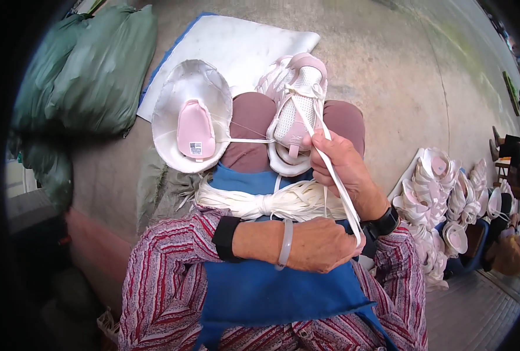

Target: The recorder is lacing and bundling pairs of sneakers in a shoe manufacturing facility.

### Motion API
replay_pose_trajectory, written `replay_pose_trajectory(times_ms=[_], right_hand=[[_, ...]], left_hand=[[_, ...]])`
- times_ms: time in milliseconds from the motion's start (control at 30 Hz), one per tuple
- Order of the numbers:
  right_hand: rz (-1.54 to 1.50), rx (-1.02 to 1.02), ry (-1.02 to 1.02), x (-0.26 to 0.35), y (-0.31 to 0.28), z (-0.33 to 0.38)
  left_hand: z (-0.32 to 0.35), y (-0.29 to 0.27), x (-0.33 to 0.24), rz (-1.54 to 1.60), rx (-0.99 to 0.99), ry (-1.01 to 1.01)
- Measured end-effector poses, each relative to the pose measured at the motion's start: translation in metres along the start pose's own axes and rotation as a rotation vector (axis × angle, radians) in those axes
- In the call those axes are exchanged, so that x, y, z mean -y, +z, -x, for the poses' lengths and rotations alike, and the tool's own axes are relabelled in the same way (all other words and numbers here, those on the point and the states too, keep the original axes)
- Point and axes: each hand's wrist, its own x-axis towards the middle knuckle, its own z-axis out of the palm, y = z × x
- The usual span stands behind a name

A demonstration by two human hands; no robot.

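A white and pink sneaker upper (pixel 286 120) lies across my knees, toe away from me, with a white shoelace (pixel 337 175) threaded through its far eyelets. My right hand (pixel 343 167) is closed in a pinch on the lace beside the upper's collar. Nearer to my body, my left hand (pixel 324 244) is closed around the lace's lower end, the strand stretched between both hands. A second upper (pixel 175 88), opening upward with a pink inner piece, lies to the left; a white strand joins the two. Below them, a bundle of white laces (pixel 265 202) rests over my blue apron (pixel 277 292).
Large green sacks (pixel 99 73) stand at the far left. A white sheet with blue edging (pixel 230 44) lies on the concrete floor beyond my knees. To the right, several shoe uppers (pixel 429 202) are piled up; another person (pixel 508 251) sits past them.
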Motion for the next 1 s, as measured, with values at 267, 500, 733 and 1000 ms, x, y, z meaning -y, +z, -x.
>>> replay_pose_trajectory(times_ms=[267,500,733,1000], right_hand=[[0.794,0.443,-0.110,0.015,-0.028,0.058],[1.230,0.428,-0.290,0.001,0.004,0.023],[1.319,0.103,-0.407,-0.016,-0.014,0.017],[1.782,-0.447,-0.549,-0.020,-0.010,0.000]], left_hand=[[0.062,-0.037,0.064,0.713,-0.131,-0.098],[0.027,-0.061,0.092,1.363,-0.696,-0.283],[0.020,-0.052,0.099,1.431,-0.786,-0.167],[0.023,-0.041,0.100,1.245,-0.900,-0.184]])
